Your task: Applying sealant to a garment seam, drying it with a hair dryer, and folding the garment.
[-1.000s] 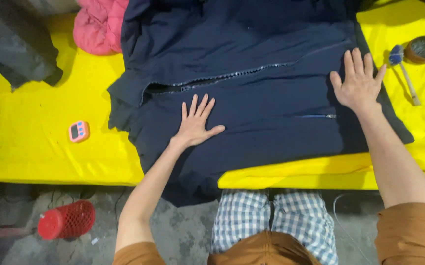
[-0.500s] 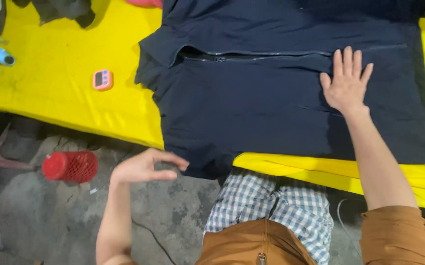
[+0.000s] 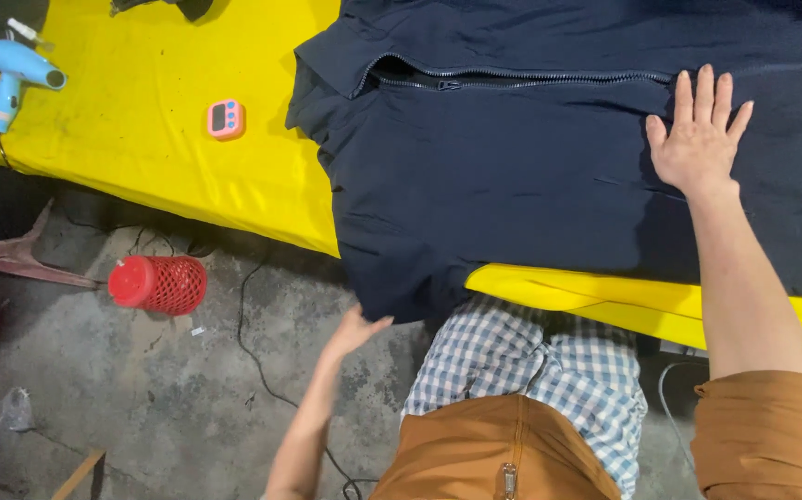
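A dark navy zip-up jacket lies spread across the yellow-covered table, its zipper running sideways near the top and its lower part hanging over the table's near edge. The right hand rests flat on the jacket, palm down and fingers spread, pressing the cloth rather than gripping anything. The left hand is down below the table edge, open with fingers loosely extended, right at the hanging corner of the jacket; it appears to touch the fabric, but I cannot tell whether it has any hold of it.

Off to the left on the table sits a small pink digital timer, well apart from the jacket. Farther left, at the table's corner, lies a light blue hair dryer with its cord dropping over the edge. A scrap of dark cloth pokes in at the top edge.

On the grey concrete floor below stands a red mesh basket, tipped on its side, near a thin black cable that snakes across the floor towards the person. The person's checked shirt and brown garment fill the lower middle.
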